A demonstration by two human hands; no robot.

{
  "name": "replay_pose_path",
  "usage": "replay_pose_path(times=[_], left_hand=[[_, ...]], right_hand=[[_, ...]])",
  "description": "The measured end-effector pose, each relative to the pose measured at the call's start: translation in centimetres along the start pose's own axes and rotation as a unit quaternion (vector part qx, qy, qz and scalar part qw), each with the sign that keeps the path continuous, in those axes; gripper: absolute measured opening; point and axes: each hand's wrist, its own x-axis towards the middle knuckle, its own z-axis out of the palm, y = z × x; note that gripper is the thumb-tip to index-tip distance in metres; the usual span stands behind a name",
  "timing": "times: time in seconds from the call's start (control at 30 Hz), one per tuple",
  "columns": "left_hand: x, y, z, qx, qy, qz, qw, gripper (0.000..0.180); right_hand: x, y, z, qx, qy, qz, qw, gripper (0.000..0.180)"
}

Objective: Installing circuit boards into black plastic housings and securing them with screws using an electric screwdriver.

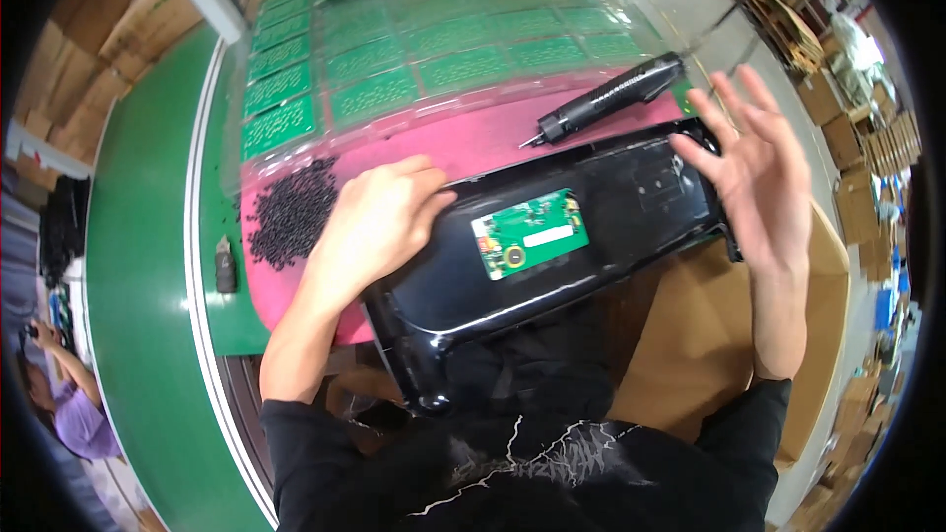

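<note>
Two hands frame the work as I watch from my station: the left hand [379, 222] lies curled, knuckles up, on the left part of the black plastic housing [552, 251], pressing it down, though I cannot tell whether the fingertips pinch anything beneath. The right hand [754, 172] is spread wide, fingers fanned and holding nothing, its palm edge just touching the housing's far right end. The housing lies tilted across the pink mat [463, 143], its lower end hanging off the table edge over the person's lap, with a small green circuit board [530, 233] seated in its middle. The electric screwdriver [609, 97] lies on the mat just beyond the housing, and a heap of black screws [291, 212] sits just left of the left hand. My worry is that overhang: with the right hand open, the housing could pivot or slide off toward the lap if the left eases its pressure, shaking the board loose. A careless left wrist could also scatter screws onto the green conveyor belt [148, 266].
</note>
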Motion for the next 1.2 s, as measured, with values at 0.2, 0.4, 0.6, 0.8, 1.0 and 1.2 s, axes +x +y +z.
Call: replay_pose_path(times=[0.2,0.4,0.6,0.8,1.0,1.2], left_hand=[[-0.1,3.4,-1.5,-0.022,0.146,0.02,0.989,0.03],[-16.5,-1.7,-7.8,0.2,0.493,-0.274,0.801,0.024],[-29.5,-10.1,-10.0,-0.003,0.544,-0.247,0.802,0.022],[-36.9,-19.8,-15.8,-0.324,0.557,-0.126,0.754,0.031],[-34.8,-23.6,-14.6,-0.49,0.541,-0.108,0.675,0.035],[-32.2,-25.1,-14.4,-0.509,0.568,-0.207,0.612,0.029]], right_hand=[[1.2,-5.7,-17.4,-0.244,0.261,-0.298,0.885,0.052],[-0.8,0.8,-42.9,-0.635,0.398,-0.183,0.636,0.059],[-11.2,10.0,-53.3,-0.658,0.42,0.386,0.491,0.082],[-17.4,12.3,-54.2,-0.483,0.254,0.591,0.594,0.088],[-18.6,10.2,-55.3,-0.296,0.313,0.572,0.698,0.074],[-16.2,14.0,-47.7,-0.468,0.18,0.599,0.624,0.071]])
